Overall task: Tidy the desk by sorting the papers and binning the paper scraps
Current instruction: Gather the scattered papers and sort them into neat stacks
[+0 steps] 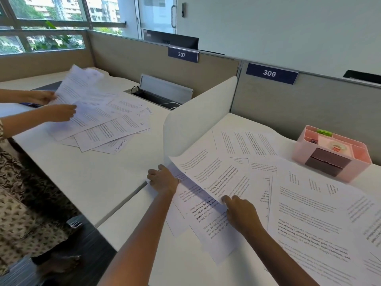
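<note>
Several printed white sheets point(309, 205) lie spread and overlapping on my white desk point(181, 263). My left hand point(164, 179) rests at the desk's left edge and grips the corner of a lifted sheet point(208, 168), which curls up off the pile. My right hand point(240, 213) pinches the near edge of that same sheet with thumb and forefinger. Under it lie more sheets point(208, 226) with bold text. I see no loose paper scraps and no bin.
A pink desk organiser point(332, 153) stands at the back right. A white divider panel point(198, 118) separates my desk from the neighbouring one point(86, 178), where another person's hands point(51, 106) hold sheets over a second pile point(107, 124). Grey partitions rise behind.
</note>
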